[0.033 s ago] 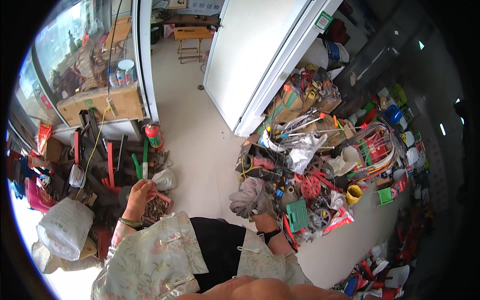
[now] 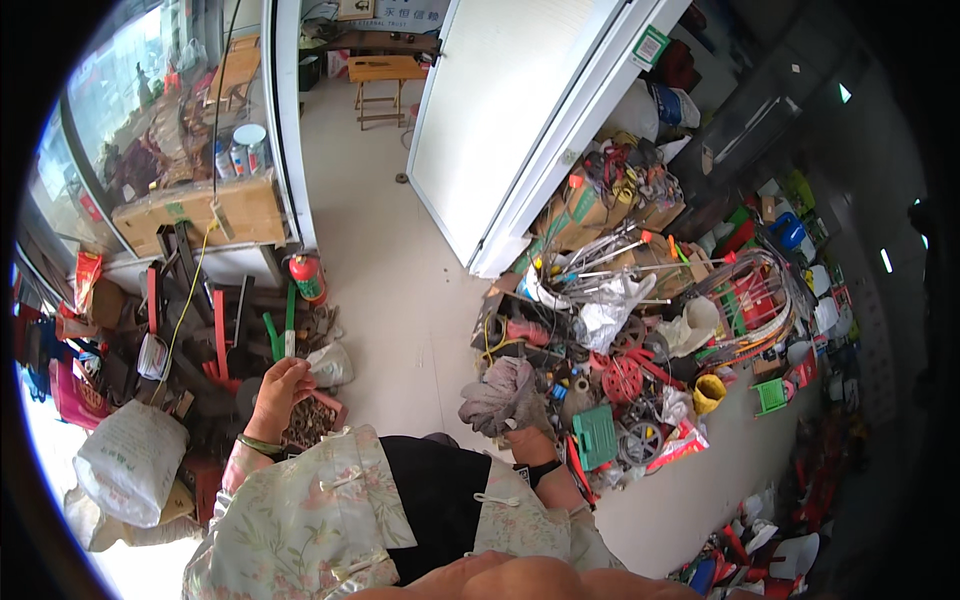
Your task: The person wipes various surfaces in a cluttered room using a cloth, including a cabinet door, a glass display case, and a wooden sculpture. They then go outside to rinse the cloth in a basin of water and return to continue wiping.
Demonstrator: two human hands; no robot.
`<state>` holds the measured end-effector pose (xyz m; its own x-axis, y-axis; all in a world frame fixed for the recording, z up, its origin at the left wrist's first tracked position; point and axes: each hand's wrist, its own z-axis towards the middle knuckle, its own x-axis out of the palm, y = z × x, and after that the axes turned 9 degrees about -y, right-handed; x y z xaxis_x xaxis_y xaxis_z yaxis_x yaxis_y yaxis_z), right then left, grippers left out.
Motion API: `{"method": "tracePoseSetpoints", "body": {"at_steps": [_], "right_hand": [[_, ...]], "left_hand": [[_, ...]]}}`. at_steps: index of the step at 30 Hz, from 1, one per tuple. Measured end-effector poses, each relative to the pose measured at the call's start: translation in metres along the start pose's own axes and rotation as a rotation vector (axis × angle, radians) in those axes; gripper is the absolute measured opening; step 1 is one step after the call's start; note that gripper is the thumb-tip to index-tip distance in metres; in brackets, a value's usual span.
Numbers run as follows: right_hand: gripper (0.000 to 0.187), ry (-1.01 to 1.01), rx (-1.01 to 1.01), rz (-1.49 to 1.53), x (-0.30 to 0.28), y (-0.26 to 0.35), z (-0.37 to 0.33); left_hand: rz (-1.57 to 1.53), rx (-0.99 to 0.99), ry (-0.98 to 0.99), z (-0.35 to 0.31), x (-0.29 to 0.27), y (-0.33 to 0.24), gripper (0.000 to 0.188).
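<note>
My left hand (image 2: 277,398) is raised on the left, thumb and fingertips pinched together. A small pale strip (image 2: 290,345) shows right above the fingertips, against a green bar (image 2: 292,310); whether it is in the pinch or behind it is unclear. On the right, a bunched greyish-pink cloth (image 2: 498,393) is in my right hand (image 2: 528,438), and its folds cover most of the fingers. The cloth appears in front of the floor, beside a heap of tools and parts.
A white door (image 2: 505,120) stands ajar ahead, with a small wooden table (image 2: 386,70) beyond it. A red fire extinguisher (image 2: 308,278) and a white sack (image 2: 132,462) are on the left. Right of me lie a green case (image 2: 596,436), a yellow cup-like container (image 2: 709,393) and coiled cables (image 2: 775,310).
The view shifts very slightly. A dark rounded shape now shows at the edge of the black garment. Both hands keep nearly the same pose.
</note>
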<state>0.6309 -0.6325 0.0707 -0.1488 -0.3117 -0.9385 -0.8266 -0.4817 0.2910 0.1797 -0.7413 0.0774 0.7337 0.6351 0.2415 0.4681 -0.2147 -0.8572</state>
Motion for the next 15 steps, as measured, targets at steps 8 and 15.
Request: {"method": "tracePoseSetpoints", "body": {"at_steps": [8,15], "right_hand": [[0.025,-0.321,-0.021,0.354,-0.109,-0.032,0.208],[0.023,-0.614,-0.185,0.96,-0.242,-0.035,0.409]], "left_hand": [[-0.043,0.149,0.065,0.157,0.096,-0.067,0.018],[-0.127,0.023,-0.112,0.263,0.15,-0.105,0.011]]}}
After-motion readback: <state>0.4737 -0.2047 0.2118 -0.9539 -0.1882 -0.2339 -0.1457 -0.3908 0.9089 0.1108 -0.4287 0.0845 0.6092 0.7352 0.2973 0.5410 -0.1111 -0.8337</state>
